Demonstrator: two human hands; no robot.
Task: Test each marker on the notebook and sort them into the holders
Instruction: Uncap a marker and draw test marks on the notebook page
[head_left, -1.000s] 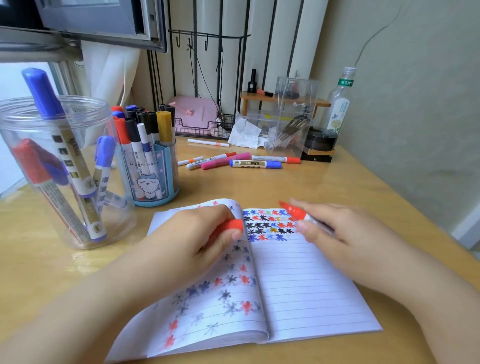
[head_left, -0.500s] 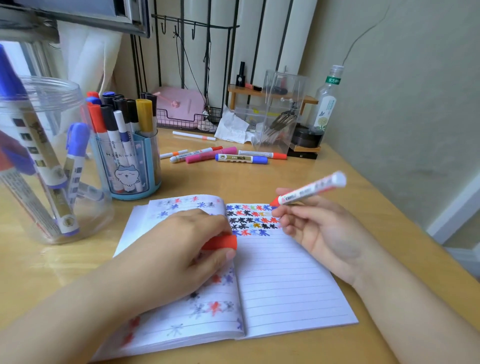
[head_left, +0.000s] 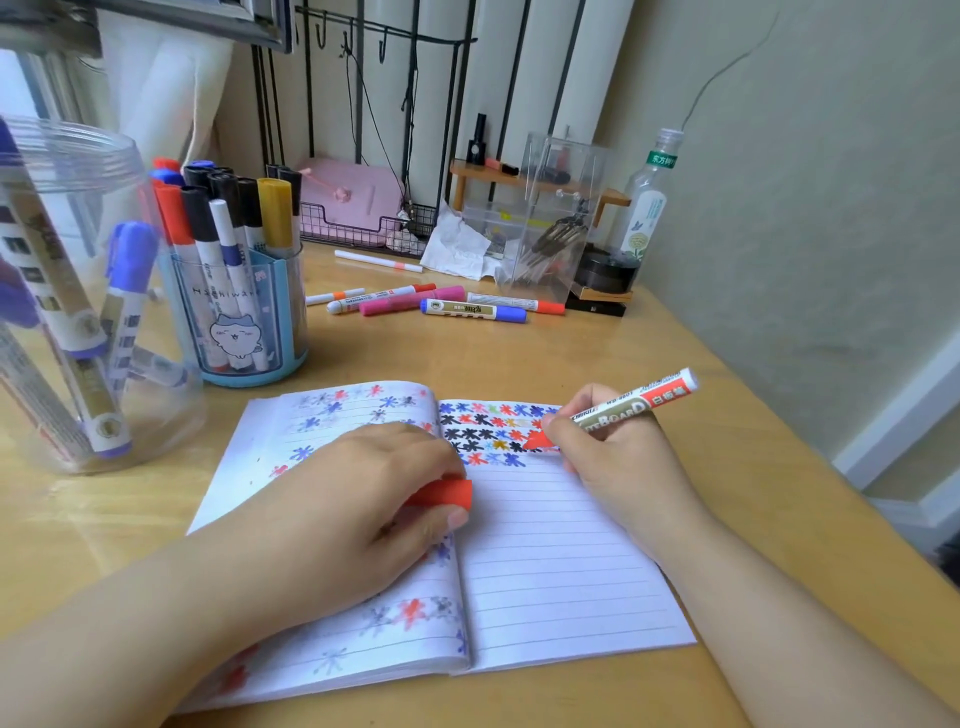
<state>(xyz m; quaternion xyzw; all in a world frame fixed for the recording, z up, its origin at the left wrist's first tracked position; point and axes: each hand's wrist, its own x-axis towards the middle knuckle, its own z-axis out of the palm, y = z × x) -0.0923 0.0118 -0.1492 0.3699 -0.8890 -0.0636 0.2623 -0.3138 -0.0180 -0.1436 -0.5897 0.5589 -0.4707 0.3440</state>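
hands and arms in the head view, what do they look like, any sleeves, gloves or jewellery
Both arms are bare as far up as the head view shows: no sleeve is in the frame. The left hand and the right hand wear no gloves, and no ring, watch or bracelet shows on the fingers or wrists. The one nail plainly in view, on the left thumb, looks short and unpainted. No ink marks show on the hands.

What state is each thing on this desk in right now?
Red marker: uncapped, tip on page.
Red cap: off, gripped in left hand.
Right hand: gripping the marker.
Notebook: open, flat.
Blue holder: upright, holding markers.
Clear jar: lidless.
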